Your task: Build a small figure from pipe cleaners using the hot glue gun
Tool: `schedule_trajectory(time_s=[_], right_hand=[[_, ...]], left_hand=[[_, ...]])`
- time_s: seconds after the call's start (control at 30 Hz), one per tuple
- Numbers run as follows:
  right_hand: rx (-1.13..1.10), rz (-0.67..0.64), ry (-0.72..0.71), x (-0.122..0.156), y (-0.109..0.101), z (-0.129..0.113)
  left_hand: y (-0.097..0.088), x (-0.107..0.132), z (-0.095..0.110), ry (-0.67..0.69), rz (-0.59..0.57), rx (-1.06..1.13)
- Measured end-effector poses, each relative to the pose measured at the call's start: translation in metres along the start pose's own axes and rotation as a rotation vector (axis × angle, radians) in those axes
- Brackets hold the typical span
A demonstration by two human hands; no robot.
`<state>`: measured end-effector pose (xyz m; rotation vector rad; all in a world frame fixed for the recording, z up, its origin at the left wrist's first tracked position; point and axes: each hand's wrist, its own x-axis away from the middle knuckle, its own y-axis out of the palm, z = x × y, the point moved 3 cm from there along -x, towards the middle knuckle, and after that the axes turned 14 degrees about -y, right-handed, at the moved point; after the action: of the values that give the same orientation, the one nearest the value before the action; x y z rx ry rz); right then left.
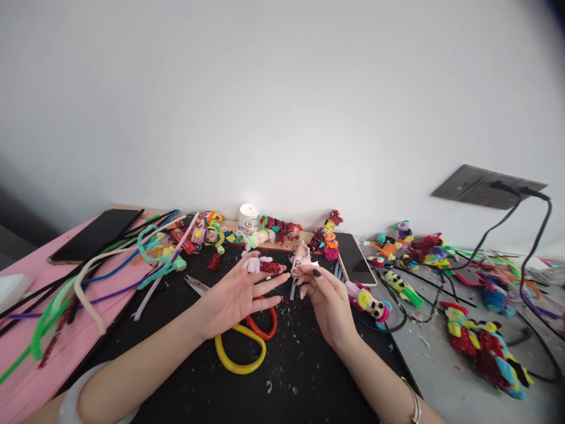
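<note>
My left hand [236, 297] lies palm up over the black mat [291, 371], fingers stretched out, and a small red and white pipe-cleaner figure [265, 266] rests at its fingertips. My right hand [324, 297], with dark nails, pinches a small pale object [301, 254] together with a thin grey stick [293, 288]. The two hands almost touch at the fingertips. Scissors with red and yellow handles [247, 338] lie under my left hand.
Loose pipe cleaners [88, 282] are spread over the pink surface at left beside a dark phone [95, 234]. Finished figures [282, 228] line the wall by a lit candle [248, 218]. Another phone [355, 257], more figures [483, 347], cables and a wall socket [485, 185] are at right.
</note>
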<state>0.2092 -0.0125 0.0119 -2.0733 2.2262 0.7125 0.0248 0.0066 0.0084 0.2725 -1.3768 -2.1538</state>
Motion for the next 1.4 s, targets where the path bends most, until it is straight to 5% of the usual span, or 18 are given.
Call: schedule_trajectory(time_s=[0.13, 0.43, 1.4], right_hand=[[-0.282, -0.002, 0.175, 0.000, 0.007, 0.002], [-0.540, -0.085, 0.410, 0.003, 0.011, 0.003], [-0.537, -0.207, 0.490, 0.006, 0.009, 0.001]], left_hand=[[-0.004, 0.001, 0.001, -0.011, -0.074, 0.022], [-0.003, 0.003, 0.002, -0.067, -0.184, -0.005], [-0.005, 0.005, 0.002, -0.097, -0.145, 0.015]])
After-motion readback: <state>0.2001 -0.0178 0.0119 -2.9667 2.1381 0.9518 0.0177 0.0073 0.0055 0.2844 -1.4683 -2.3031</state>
